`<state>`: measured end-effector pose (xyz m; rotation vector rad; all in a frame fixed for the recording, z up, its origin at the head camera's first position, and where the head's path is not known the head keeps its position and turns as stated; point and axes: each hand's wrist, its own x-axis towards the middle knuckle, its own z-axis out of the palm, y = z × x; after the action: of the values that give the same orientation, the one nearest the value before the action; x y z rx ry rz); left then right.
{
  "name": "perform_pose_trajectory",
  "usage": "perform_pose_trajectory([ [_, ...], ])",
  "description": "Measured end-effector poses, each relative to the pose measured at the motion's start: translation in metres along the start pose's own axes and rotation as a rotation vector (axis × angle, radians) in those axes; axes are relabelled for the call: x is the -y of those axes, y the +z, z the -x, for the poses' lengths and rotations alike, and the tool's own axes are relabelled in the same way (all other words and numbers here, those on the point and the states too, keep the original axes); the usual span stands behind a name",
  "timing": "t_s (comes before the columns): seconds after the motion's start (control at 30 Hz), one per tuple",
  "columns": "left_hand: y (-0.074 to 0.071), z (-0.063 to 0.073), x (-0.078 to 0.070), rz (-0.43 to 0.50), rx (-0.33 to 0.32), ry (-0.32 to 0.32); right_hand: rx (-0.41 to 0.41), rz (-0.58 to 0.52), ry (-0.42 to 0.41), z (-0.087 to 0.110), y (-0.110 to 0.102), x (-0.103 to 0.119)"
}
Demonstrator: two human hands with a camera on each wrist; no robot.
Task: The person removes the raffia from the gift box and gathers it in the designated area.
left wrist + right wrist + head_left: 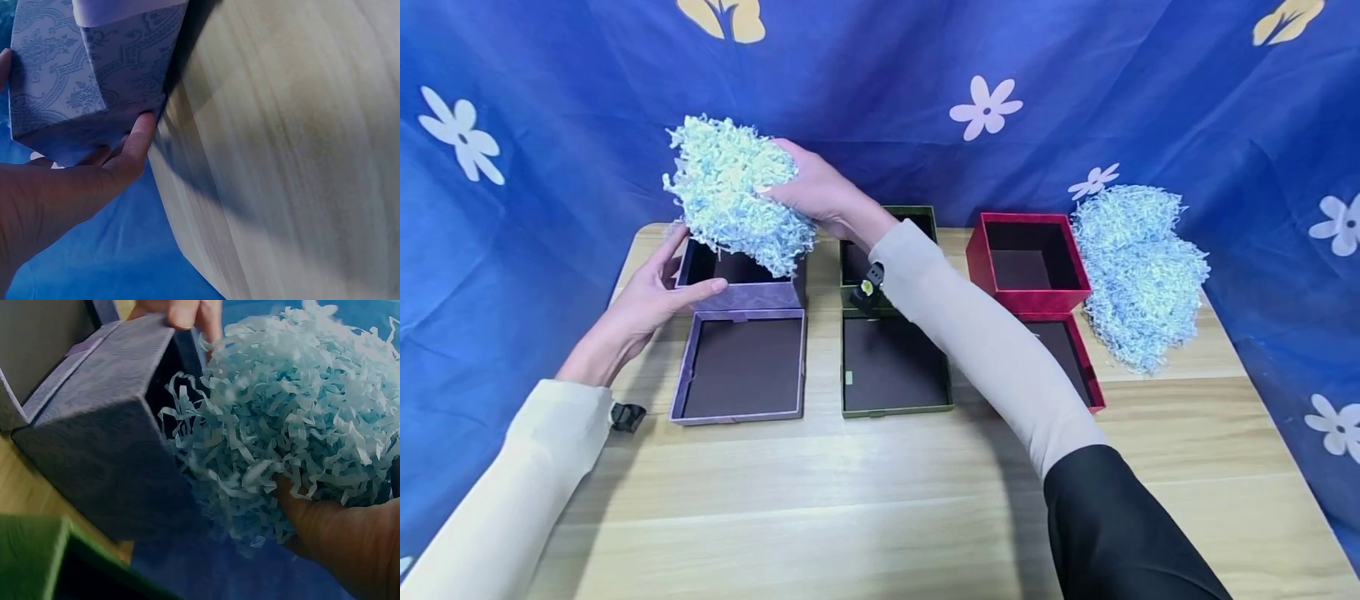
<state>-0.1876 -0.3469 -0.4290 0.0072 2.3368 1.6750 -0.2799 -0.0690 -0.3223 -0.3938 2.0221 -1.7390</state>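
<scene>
A large clump of pale blue shredded paper (730, 187) is gripped by my right hand (812, 187), over the opening of the purple box (745, 296). Loose strands hang at the box rim in the right wrist view, where the thumb presses into the shredded paper (300, 412). My left hand (643, 300) holds the purple box at its left side, its thumb by the front edge. In the left wrist view, the fingers of that hand (94, 181) lie around the patterned corner of the box (94, 75). The far fingers of my right hand are hidden behind the paper.
In front of the purple box lies its upturned lid (745, 367). A green box (917, 217) with its lid (895, 367) stands in the middle, partly behind my right arm. Farther right are a red box (1030, 296), its lid (1086, 367) and more shredded paper (1142, 275).
</scene>
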Motion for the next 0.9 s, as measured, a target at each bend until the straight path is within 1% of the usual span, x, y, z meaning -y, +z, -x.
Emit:
perform_pose_trajectory([
  [0.07, 0.001, -0.002, 0.001, 0.015, 0.003, 0.013, -0.004, -0.052, -0.010, 0.007, -0.006, 0.002],
  [0.13, 0.003, -0.002, 0.002, 0.025, 0.008, 0.018, -0.010, -0.073, -0.012, 0.014, -0.012, 0.004],
  [0.37, 0.004, 0.001, 0.002, 0.011, 0.028, 0.008, -0.063, 0.022, 0.007, 0.042, -0.027, 0.011],
  [0.53, 0.001, 0.002, 0.000, -0.007, 0.044, -0.011, -0.087, -0.043, -0.032, 0.061, -0.040, 0.014],
  [0.7, 0.001, 0.001, -0.001, -0.025, 0.043, -0.012, -0.109, -0.122, -0.069, 0.082, -0.061, 0.015],
  [0.8, 0.001, 0.000, -0.002, -0.036, 0.042, -0.011, -0.128, -0.187, -0.091, 0.093, -0.072, 0.011],
  [0.9, 0.001, 0.000, -0.002, -0.047, 0.041, -0.012, -0.150, -0.226, -0.107, 0.105, -0.081, 0.002],
])
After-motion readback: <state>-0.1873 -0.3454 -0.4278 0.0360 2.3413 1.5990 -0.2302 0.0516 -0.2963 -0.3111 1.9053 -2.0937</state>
